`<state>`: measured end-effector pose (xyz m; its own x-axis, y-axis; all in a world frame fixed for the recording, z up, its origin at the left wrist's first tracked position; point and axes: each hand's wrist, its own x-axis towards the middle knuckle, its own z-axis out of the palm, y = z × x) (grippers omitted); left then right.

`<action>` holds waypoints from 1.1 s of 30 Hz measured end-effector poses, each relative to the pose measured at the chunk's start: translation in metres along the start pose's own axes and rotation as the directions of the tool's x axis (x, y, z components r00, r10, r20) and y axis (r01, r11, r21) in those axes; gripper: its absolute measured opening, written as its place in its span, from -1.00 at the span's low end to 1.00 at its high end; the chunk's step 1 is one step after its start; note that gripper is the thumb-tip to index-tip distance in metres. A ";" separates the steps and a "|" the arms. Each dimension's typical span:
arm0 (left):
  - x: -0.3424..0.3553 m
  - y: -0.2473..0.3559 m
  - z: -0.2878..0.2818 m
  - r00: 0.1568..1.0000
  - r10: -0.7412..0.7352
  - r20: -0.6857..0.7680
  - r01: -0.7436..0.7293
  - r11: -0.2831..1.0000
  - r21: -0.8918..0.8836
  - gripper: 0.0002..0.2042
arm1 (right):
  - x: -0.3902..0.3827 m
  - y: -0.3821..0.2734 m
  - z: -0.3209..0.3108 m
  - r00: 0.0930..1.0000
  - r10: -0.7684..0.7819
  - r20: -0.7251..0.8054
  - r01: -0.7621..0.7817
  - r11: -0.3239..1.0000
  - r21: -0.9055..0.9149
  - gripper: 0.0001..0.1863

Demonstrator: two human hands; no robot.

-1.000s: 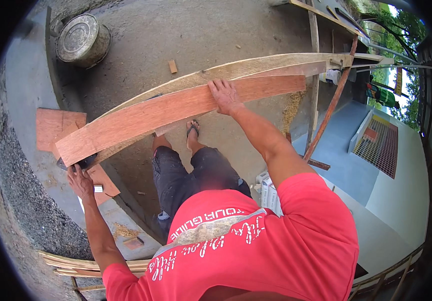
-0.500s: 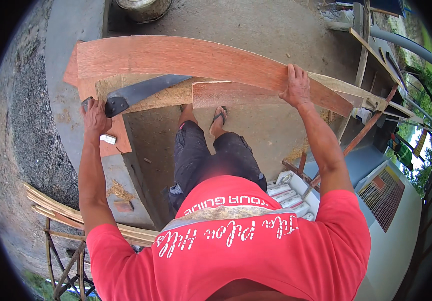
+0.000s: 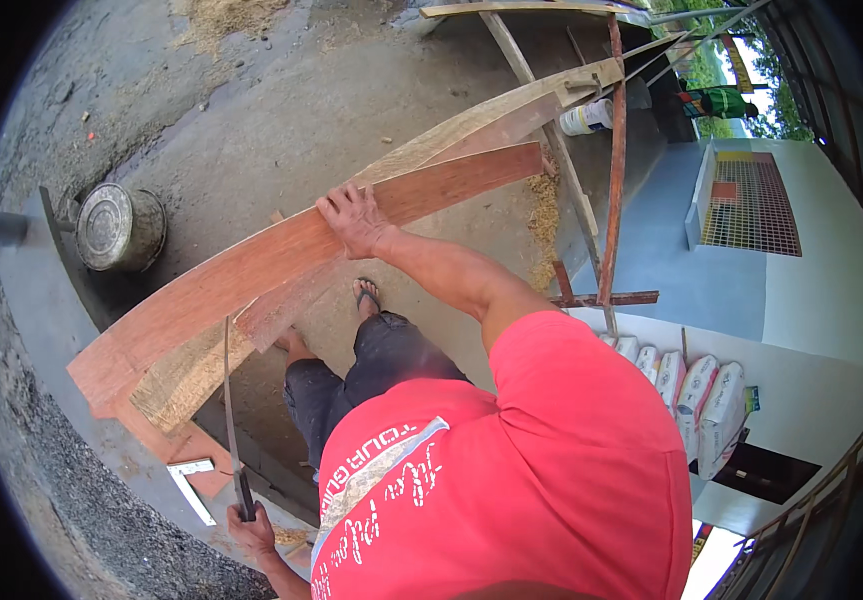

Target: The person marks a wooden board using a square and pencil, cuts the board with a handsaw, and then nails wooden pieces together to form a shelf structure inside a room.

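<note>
**Woodwork Laid Out Over a Concrete Floor (image 3: 281, 110)**

Grey and littered with crumbs of debris, the floor stretches across the upper half of the frame, while a pale wall (image 3: 831, 310) with a grid window (image 3: 756, 205) curves along the right. A red-shirted person (image 3: 551, 430) fills the lower centre, seen from above. A low concrete ledge (image 3: 36, 300) bends down the left side.

A long reddish board (image 3: 221, 290) slants from the lower left of the frame to the upper centre, above a pale plank (image 3: 191, 378) whose near end juts out beneath it. A second reddish board (image 3: 286, 298) shows between the two. White sacks (image 3: 696, 390) stand in a row at right; a round, stained metal pot (image 3: 121, 225) sits at upper left.

At lower left, a handsaw (image 3: 230, 410) points up the frame, its tip at the long board's near edge; whether they touch cannot be told. The right hand (image 3: 356, 222), left of centre, grips that board, fingers laid over its upper face. The left hand (image 3: 259, 530), near the bottom edge, has its fingers curled around the saw's black handle. Just beside the saw lies a white L-shaped square (image 3: 189, 491).
</note>
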<state>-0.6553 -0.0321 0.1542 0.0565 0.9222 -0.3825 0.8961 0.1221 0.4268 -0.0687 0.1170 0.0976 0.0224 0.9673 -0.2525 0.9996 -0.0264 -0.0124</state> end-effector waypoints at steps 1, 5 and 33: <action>-0.020 0.011 0.001 1.000 -0.021 0.000 0.021 1.000 -0.018 -0.73 | -0.009 0.012 0.006 1.000 0.008 0.007 -0.008 1.000 -0.020 -0.05; -0.079 0.032 0.013 0.992 -0.124 0.025 0.126 0.986 -0.106 -0.71 | -0.046 0.062 0.005 0.998 0.066 -0.012 -0.065 0.997 0.030 -0.06; 0.073 0.499 0.150 0.703 0.541 0.461 -0.523 0.833 -0.179 -0.65 | -0.372 0.507 0.015 0.642 0.766 -0.013 -0.744 0.628 0.228 0.02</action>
<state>-0.1375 0.0407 0.2165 0.7275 0.5456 -0.4161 0.6383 -0.3155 0.7022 0.4291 -0.2603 0.1711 0.7808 0.6043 -0.1589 0.6064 -0.7941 -0.0401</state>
